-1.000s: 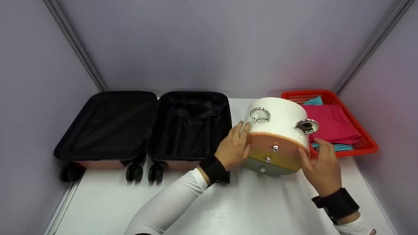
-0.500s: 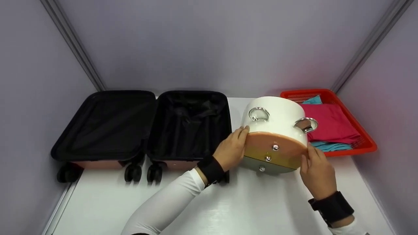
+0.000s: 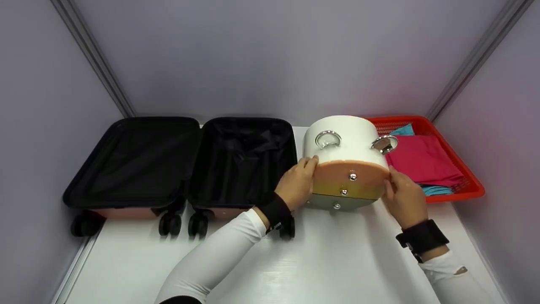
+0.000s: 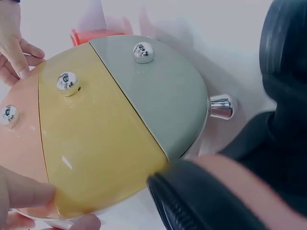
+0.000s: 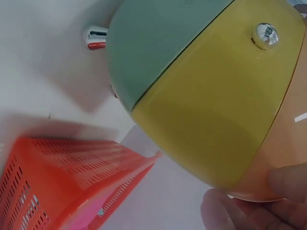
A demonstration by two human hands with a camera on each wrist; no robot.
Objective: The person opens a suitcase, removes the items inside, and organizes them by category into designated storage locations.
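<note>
A white round case (image 3: pixel 344 143) w/ peach, yellow and grey-green front bands, chrome studs and ring handles sits on the white counter (image 3: pixel 295 261), clamped between left hand (image 3: pixel 295 188) and right hand (image 3: pixel 403 198), fingers curled on its rim. Beyond left fingers: open black suitcase (image 3: pixel 185 160). Beyond right fingers: red basket (image 3: pixel 455 169). Grey walls.
</note>
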